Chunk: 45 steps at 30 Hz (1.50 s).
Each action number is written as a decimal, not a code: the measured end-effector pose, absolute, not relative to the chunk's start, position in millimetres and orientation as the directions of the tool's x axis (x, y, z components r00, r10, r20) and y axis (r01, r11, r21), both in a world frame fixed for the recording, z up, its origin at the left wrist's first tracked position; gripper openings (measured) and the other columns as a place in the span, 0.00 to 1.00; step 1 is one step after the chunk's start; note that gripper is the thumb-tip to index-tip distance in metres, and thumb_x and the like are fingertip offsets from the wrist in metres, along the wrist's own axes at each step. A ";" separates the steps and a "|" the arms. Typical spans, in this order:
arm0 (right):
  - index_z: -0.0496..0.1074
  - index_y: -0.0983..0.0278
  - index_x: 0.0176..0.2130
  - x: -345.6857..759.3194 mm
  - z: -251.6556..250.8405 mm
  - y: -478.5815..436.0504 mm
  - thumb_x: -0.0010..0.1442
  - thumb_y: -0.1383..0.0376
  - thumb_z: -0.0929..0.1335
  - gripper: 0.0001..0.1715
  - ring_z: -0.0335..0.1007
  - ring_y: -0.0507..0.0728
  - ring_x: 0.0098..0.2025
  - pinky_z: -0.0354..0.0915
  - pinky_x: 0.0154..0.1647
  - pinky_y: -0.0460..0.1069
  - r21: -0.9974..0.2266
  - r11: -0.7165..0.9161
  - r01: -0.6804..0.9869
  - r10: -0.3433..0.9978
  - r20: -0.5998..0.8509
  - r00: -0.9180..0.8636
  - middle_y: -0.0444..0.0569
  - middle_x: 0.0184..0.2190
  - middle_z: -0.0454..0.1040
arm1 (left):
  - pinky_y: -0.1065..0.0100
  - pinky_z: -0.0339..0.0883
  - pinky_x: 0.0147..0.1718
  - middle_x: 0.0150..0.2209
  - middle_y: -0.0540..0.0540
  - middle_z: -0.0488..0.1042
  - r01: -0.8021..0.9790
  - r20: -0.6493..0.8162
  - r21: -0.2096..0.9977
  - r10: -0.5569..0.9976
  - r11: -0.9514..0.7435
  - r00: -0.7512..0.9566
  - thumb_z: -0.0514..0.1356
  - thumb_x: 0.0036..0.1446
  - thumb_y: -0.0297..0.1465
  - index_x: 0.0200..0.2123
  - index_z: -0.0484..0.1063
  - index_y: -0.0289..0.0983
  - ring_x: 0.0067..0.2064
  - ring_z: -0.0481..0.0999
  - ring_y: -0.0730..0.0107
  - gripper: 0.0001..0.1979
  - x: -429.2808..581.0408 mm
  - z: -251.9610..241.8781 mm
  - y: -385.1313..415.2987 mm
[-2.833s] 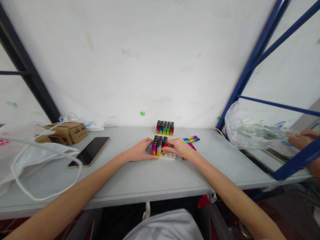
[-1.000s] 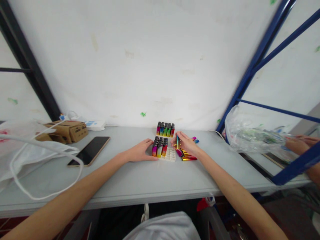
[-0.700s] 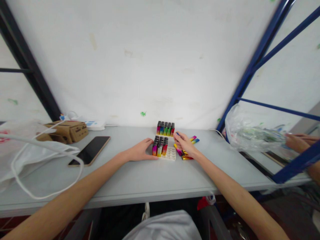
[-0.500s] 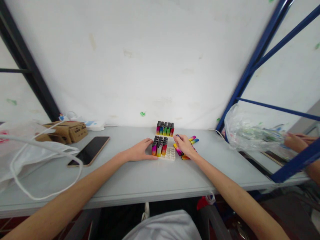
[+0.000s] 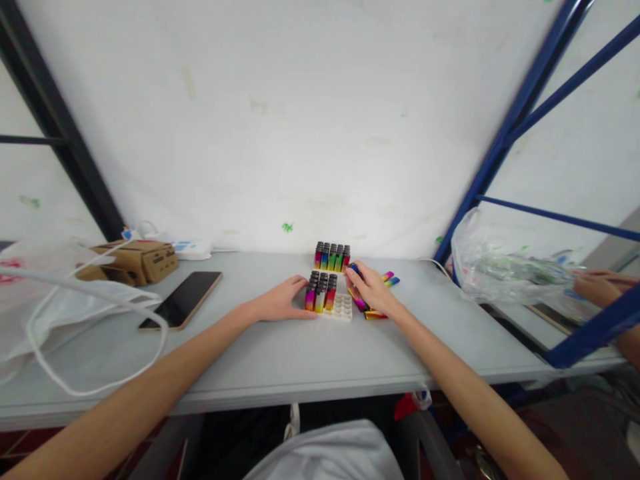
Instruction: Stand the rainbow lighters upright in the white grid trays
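My right hand (image 5: 369, 288) is closed on a lighter (image 5: 355, 269), whose dark blue end shows above the fingers, over the right back of a white tray. Several loose multicoloured lighters (image 5: 390, 279) lie beside and partly under this hand. The white tray (image 5: 343, 307) carries upright lighters (image 5: 320, 293) with black tops in its left part; bare sockets show at its right. My left hand (image 5: 280, 300) curves round the tray's left side, with the thumb at the front edge and the fingers farther back, gripping it.
Behind stands another block of upright lighters (image 5: 333, 257), near the wall. On the left are a phone (image 5: 183, 300), a cardboard box (image 5: 145, 260) and a looped white cable (image 5: 163, 333). At right, a clear plastic bag (image 5: 480, 267) rests by a blue frame (image 5: 495, 153); another person's hands (image 5: 595, 283) are beyond.
My right hand has shifted slightly, and more of the lighter in it shows above the fingers. My left hand keeps its place at the tray. The whole view has moved a little.
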State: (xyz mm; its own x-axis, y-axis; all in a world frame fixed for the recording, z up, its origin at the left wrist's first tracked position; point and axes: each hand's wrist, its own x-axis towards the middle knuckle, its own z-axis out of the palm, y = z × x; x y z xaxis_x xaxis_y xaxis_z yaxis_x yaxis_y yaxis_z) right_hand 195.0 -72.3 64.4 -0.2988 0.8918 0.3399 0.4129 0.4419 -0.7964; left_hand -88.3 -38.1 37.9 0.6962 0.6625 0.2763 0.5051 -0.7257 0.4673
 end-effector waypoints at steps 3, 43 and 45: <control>0.69 0.59 0.36 196.3 71.4 -75.4 0.70 0.44 0.62 0.23 0.65 0.59 0.36 0.62 0.41 0.52 -0.549 0.632 0.547 0.772 0.508 -0.381 0.49 0.33 0.73 | 0.50 0.67 0.60 0.55 0.38 0.73 0.492 0.291 0.476 0.659 -0.729 0.694 0.69 0.51 0.57 0.58 0.70 0.38 0.56 0.74 0.45 0.39 -88.1 38.3 -38.8; 0.82 0.58 0.48 280.0 58.9 -42.5 0.61 0.49 0.73 0.21 0.72 0.66 0.54 0.63 0.62 0.61 -0.482 0.580 0.657 0.813 0.296 -0.501 0.55 0.51 0.80 | 0.51 0.66 0.61 0.57 0.37 0.72 0.509 0.277 0.472 0.669 -0.720 0.689 0.68 0.50 0.59 0.58 0.70 0.38 0.58 0.73 0.45 0.40 -88.3 38.9 -39.6; 0.83 0.58 0.45 270.6 57.8 -42.8 0.61 0.51 0.74 0.18 0.73 0.65 0.53 0.64 0.61 0.61 -0.462 0.604 0.649 0.794 0.284 -0.537 0.54 0.49 0.81 | 0.51 0.66 0.60 0.57 0.37 0.72 0.501 0.279 0.474 0.664 -0.724 0.694 0.68 0.50 0.59 0.58 0.71 0.38 0.57 0.73 0.45 0.40 -88.4 39.6 -40.0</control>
State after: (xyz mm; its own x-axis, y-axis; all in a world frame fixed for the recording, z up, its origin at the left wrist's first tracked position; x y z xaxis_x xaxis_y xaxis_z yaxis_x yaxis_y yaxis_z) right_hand 270.6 -42.8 57.8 -0.5370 0.7943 0.2842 0.6491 0.6042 -0.4622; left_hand -88.4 -40.0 39.6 0.6940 0.6637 0.2789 0.5015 -0.7237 0.4741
